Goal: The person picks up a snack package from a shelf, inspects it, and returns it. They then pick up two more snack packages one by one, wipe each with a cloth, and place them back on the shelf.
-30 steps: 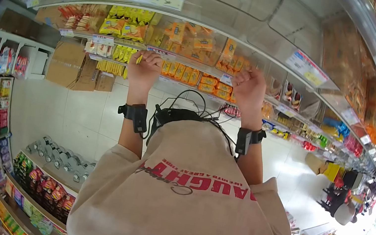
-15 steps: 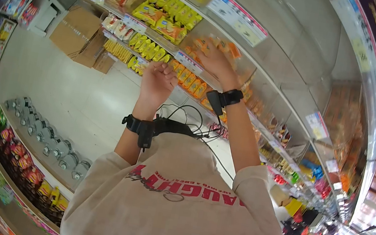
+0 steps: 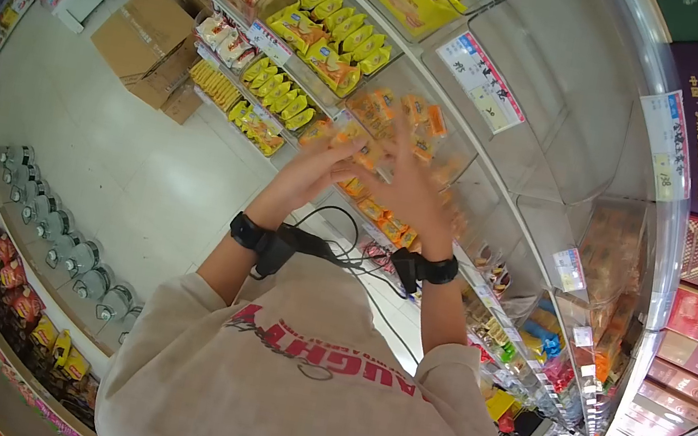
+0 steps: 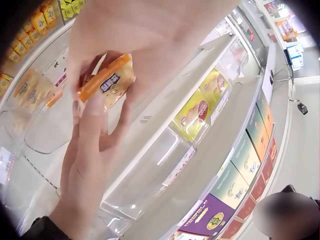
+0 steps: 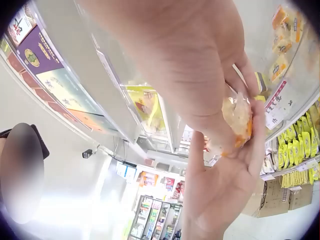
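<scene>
Has brought left hand (image 3: 309,178) closer to right hand (image 3: 414,194) since the earlier head frame, just beside orange packets (image 3: 434,119) and near yellow packets (image 3: 333,69). In the left wrist view, grips a wrapped snack (image 4: 107,84) between both hands, right thumb pressed on its front. In the right wrist view, shows it cupped by the left fingers, right thumb over it. Seems partway along: has one snack in hand, not yet put down; cannot tell how much is left.

hands (image 3: 310,176) (image 3: 410,190): 2 | wristbands (image 3: 249,232) (image 3: 437,269): 2 | held packet (image 4: 107,84): 1 | shirt (image 3: 311,379): 1
</scene>
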Available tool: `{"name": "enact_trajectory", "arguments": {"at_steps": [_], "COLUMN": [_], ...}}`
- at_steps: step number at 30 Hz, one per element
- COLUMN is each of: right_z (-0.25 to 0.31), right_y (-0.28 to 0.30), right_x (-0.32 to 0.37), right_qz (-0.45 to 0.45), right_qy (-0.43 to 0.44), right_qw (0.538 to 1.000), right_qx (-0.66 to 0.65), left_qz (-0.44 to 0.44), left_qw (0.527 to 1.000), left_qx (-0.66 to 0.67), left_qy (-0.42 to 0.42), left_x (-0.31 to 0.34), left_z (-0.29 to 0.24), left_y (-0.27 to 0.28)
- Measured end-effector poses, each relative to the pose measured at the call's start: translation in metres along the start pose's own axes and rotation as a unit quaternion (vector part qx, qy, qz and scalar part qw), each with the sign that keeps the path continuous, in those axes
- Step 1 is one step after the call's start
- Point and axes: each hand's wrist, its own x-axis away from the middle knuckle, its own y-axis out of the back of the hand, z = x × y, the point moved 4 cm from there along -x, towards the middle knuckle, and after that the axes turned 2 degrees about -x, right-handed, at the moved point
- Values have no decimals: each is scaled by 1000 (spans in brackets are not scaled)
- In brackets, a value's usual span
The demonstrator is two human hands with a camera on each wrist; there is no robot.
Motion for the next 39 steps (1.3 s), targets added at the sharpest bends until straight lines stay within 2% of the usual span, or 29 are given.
{"name": "enact_trajectory", "arguments": {"at_steps": [2,3,5,7,9,11,13,16,19,22,24,25,27,30,33,34,36,39], "right_z": [-2,-16,-64,-110,-149,-168,-174,-175,-147,-114,-81,-59,-13,0,-6,-19,-65,-129], "right_y": [-7,-3,7,14,9,1,1,2,17,39,35,31,16,-1,2,8,28,54], "right_x": [-5,-14,-41,-69,-106,-124,-138,-148,-136,-87,-54,-41,-16,-12,-16,-19,-28,-38], "right_qz": [24,2,-40,-122,-124,-109,-81,-13,-28,-152,-151,-152,-105,-60,-45,-70,-122,-193], "right_qy": [43,16,-46,-47,-39,-46,-74,-138,-138,-116,-30,17,46,30,51,19,-46,-69], "right_qw": [997,1000,992,991,984,969,955,947,936,960,980,984,990,998,998,997,984,963], "right_qx": [63,5,-113,-24,119,219,276,290,322,206,126,86,84,22,4,-39,-123,-174], "left_qz": [-61,-92,-94,-90,-80,-95,-101,-97,-102,-126,-131,-98,-28,-42,-79,-83,-87,-78], "left_qw": [997,992,992,992,991,988,986,984,985,987,988,993,998,996,994,993,991,991], "left_qx": [23,33,21,32,58,72,84,107,105,74,59,48,26,-13,-3,-11,-28,-6], "left_qy": [-49,-74,-84,-86,-90,-99,-106,-102,-93,-61,-48,-48,-48,-73,-73,-83,-100,-112], "left_x": [-2,-2,-2,1,-1,12,22,34,29,24,22,18,12,6,3,5,10,12], "left_z": [-2,-6,-12,-6,5,1,-10,-12,-11,-3,-10,-11,-10,-6,-6,-7,-9,-4], "left_y": [3,7,17,34,58,52,47,50,62,58,39,31,15,-1,6,7,10,23]}}
